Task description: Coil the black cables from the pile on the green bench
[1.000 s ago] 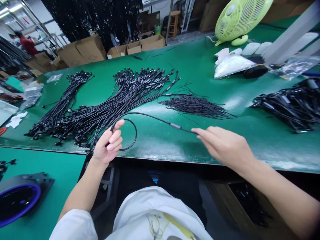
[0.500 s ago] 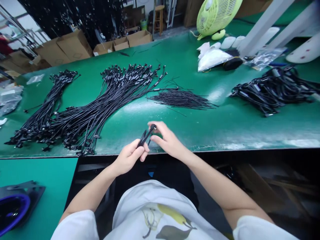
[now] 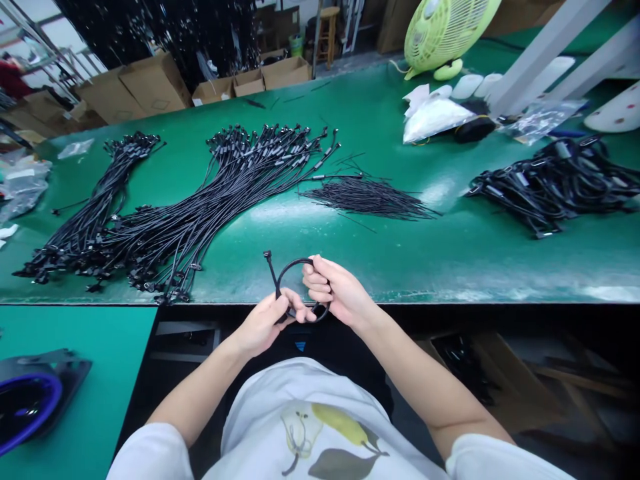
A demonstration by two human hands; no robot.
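A black cable (image 3: 290, 264) is bent into a loop between my two hands, above the front edge of the green table. My left hand (image 3: 270, 319) is closed on it, and one end with a small black connector (image 3: 267, 255) sticks up past the fingers. On the loop's other side, my right hand (image 3: 340, 288) grips the cable with curled fingers. Ahead to the left lies a large bundle of black cables (image 3: 215, 197) with connectors at their ends. Beyond my hands is a pile of thin black ties or wires (image 3: 373, 198).
Coiled black cables (image 3: 555, 183) lie on the right of the green table (image 3: 400, 260). A smaller cable bundle (image 3: 117, 173) rests at the left. A yellow-green fan (image 3: 445, 33) and a white plastic bag (image 3: 435, 120) are at the back right. Cardboard boxes (image 3: 155, 83) stand beyond the far edge.
The cable was folded tight in my left hand; now it opens into a round loop. My right hand has moved slightly right and closed on it.
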